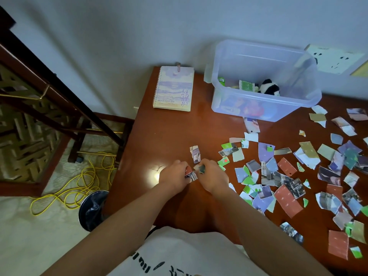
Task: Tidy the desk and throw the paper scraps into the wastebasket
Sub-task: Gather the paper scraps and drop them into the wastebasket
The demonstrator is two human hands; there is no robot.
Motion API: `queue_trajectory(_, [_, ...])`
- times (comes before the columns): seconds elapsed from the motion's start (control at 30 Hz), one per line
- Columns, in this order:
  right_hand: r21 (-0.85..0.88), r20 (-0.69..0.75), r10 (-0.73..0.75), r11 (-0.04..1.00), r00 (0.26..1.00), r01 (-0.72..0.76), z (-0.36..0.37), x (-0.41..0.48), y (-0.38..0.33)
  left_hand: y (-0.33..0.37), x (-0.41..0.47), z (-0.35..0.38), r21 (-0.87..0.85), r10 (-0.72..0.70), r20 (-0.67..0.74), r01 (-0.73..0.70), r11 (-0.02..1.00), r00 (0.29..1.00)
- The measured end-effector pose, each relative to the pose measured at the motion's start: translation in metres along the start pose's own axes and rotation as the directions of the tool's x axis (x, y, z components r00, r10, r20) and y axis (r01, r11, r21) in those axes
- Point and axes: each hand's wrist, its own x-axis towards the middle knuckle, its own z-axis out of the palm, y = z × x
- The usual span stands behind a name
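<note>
Early going, by the look of it: only a few pieces were gathered at centre frame, the left hand [175,172] w/ fingers curled round a small bunch and the right hand [214,176] clamped on one more, while most of the paper scraps [288,176] were seen strewn over the desk [169,132] across the right half. The wastebasket [90,208], lower left beside the desk, was seen lined in black, contents not readable. The clear tub [258,62], upper right, was seen holding a panda plush [268,87], green-and-white packets [246,85] & sth printed underneath.
</note>
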Motion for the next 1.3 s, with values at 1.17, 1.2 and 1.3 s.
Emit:
queue_trajectory(1.17, [0.088,0.255,-0.557,0.828,0.791,0.555,0.067,-0.125,-0.162,-0.142,-0.233,0.002,-0.609,-0.7,-0.205,0.47,0.638,0.684])
queue_trajectory(1.2, [0.094,0.259,-0.546,0.835,0.796,0.542,0.079,-0.126,-0.174,-0.156,-0.237,0.001,-0.605,-0.7,-0.195,0.478,0.637,0.686])
queue_trajectory(1.3, [0.121,0.253,-0.484,0.875,0.838,0.469,0.121,-0.13,-0.211,-0.209,-0.247,0.004,-0.591,-0.68,-0.13,0.495,0.637,0.721])
